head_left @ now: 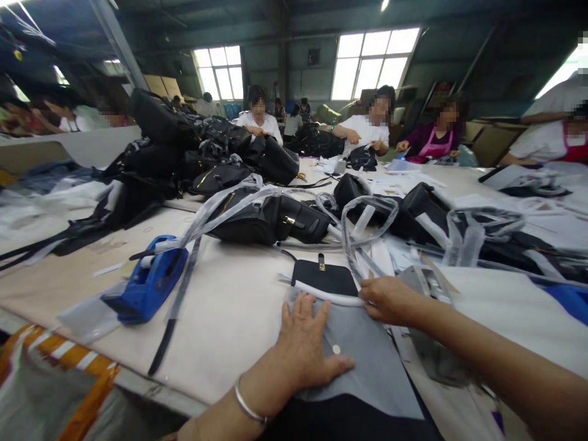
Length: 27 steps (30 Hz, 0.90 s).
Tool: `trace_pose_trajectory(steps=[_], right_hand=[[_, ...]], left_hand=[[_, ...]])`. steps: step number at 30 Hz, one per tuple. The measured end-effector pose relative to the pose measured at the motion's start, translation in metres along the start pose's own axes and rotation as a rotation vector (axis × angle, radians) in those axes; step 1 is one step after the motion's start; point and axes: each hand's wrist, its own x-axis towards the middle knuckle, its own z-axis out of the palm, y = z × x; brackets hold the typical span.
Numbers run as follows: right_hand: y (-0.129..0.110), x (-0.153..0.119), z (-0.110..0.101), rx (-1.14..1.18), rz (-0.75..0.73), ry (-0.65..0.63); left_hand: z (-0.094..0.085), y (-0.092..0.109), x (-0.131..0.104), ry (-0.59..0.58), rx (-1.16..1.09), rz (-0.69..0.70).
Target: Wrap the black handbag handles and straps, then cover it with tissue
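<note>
A black bag (331, 277) with a small gold clasp on its front lies on the table before me. Across its lower edge runs a white padded strip (321, 294). Below it is spread a smooth grey sheet (372, 361) with a round white disc on it, and black material shows under the sheet's near edge. My left hand (303, 346) rests on the grey sheet, fingers spread, fingertips close to the strip. My right hand (388, 299) has its fingers closed at the strip's right end; the fingertips are partly hidden.
A blue tape dispenser (149, 282) stands to the left, and a grey metal dispenser (429, 324) is beside my right forearm. Black bags (248, 214) with plastic-wrapped straps lie ahead, with a high pile (160, 135) behind at left. Several people sit across the table (220, 312).
</note>
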Motion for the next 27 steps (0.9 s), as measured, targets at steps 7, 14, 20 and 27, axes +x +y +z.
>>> trace_pose_trajectory(steps=[7,14,20,27], right_hand=[[0.006,-0.005,-0.004,0.086,0.052,0.187],[-0.003,0.003,0.007,-0.07,-0.062,0.062],[0.003,0.005,0.01,-0.042,-0.136,0.012],[-0.002,0.008,-0.003,0.21,-0.166,0.0]], left_hand=[[-0.001,0.002,-0.001,0.069,-0.011,0.006],[-0.002,0.003,-0.002,0.06,0.003,-0.023],[-0.005,0.0,0.003,-0.082,0.017,0.008],[-0.007,0.001,0.004,-0.125,0.05,0.016]])
